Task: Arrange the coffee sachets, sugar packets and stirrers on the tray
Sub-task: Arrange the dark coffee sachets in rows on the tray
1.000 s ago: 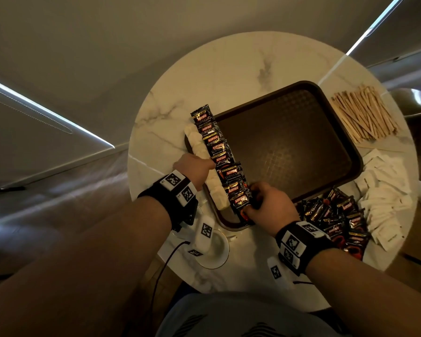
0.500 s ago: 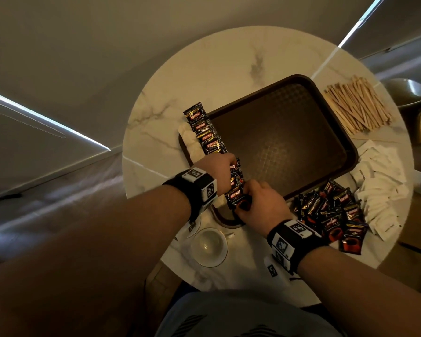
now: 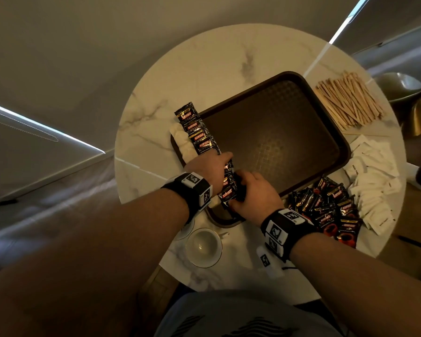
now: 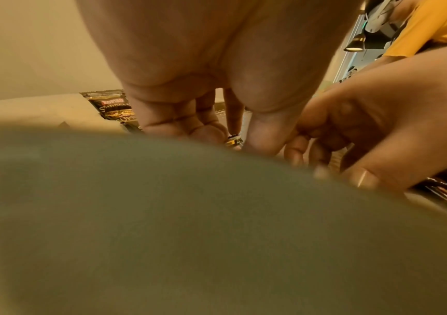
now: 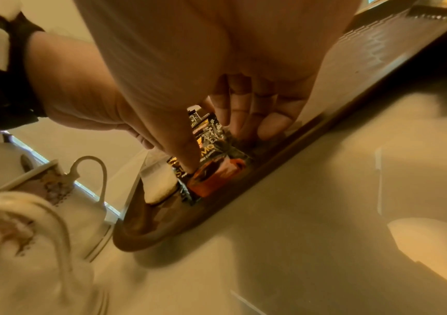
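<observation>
A brown tray (image 3: 277,132) lies on the round marble table. Along its left edge runs a row of black coffee sachets (image 3: 199,135), with a row of white sugar packets (image 3: 184,144) just left of it. My left hand (image 3: 225,164) lies across the middle of the coffee row, its fingers (image 4: 211,127) pointing down onto the sachets. My right hand (image 3: 238,190) is at the near end of the row. Its thumb presses on the last sachet (image 5: 217,177), while its fingers (image 5: 244,119) touch down on that sachet's far side. Neither hand lifts anything.
Right of the tray lie a loose pile of coffee sachets (image 3: 326,205), a heap of sugar packets (image 3: 370,183) and, farther back, wooden stirrers (image 3: 350,100). A white cup (image 3: 203,246) on a saucer stands near the tray's front corner. Most of the tray floor is bare.
My left hand has moved right from the sugar row onto the coffee row. My right hand has stayed at the near end of the row.
</observation>
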Demonstrator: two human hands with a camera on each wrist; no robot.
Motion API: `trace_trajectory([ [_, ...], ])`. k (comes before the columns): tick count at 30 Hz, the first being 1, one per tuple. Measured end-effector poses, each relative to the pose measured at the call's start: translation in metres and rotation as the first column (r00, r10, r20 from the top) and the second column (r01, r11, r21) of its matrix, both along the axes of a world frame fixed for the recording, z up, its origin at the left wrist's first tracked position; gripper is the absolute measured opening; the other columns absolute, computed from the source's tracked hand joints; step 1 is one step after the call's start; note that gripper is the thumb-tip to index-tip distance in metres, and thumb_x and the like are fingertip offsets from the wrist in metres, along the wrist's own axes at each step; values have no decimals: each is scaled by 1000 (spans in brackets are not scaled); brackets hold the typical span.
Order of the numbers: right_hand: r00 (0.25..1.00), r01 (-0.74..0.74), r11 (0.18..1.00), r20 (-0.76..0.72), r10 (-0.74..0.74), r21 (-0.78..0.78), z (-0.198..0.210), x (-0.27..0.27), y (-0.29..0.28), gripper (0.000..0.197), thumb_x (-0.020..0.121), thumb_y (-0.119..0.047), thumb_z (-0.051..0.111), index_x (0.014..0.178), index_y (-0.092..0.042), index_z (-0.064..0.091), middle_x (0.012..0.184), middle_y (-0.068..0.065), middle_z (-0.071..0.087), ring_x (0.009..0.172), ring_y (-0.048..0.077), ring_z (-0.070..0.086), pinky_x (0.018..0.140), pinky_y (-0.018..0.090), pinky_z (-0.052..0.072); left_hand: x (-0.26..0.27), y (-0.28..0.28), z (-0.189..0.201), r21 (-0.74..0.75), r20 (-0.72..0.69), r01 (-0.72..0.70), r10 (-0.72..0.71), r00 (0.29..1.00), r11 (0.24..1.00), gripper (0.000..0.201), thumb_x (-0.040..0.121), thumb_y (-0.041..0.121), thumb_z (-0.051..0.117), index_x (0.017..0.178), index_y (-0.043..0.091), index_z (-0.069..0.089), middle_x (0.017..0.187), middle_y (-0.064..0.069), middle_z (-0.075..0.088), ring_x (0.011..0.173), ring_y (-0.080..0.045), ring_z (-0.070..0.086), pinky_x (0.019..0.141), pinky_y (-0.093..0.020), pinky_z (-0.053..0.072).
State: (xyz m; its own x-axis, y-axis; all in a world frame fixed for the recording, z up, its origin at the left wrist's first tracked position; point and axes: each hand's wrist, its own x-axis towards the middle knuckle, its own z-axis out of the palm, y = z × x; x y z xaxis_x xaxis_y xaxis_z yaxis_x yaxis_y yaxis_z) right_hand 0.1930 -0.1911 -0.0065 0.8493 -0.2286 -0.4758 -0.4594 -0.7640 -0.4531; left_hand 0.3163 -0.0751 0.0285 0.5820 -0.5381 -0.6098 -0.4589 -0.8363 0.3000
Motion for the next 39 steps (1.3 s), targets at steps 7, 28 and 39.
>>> trace_trajectory([
  [7,1000,11,1000,12,-11,25,-7,-1,2,64,88,-32,73,147,-26,50,130,-1,56,113,20,61,93,31,54,1,0,-1,-7,35,-96,96,995,995,59,91,9,68,141,25,43,136,-9,49,110,-32,62,75,-37,44],
  [28,998,43,998,-33,-45,-51,0,-15,7,62,87,-44,74,140,-29,46,121,0,61,103,20,63,82,31,54,-7,-1,-2,79,66,256,-261,963,963,51,91,17,69,139,25,54,137,-6,43,129,-29,45,100,-47,52],
  [39,994,59,995,-85,-66,-74,2,-16,8,43,94,-44,63,133,-28,54,113,-2,59,96,18,62,78,31,55,-7,6,-8,17,68,237,-238,969,971,56,91,19,68,144,28,52,134,-7,46,128,-29,46,104,-50,51],
])
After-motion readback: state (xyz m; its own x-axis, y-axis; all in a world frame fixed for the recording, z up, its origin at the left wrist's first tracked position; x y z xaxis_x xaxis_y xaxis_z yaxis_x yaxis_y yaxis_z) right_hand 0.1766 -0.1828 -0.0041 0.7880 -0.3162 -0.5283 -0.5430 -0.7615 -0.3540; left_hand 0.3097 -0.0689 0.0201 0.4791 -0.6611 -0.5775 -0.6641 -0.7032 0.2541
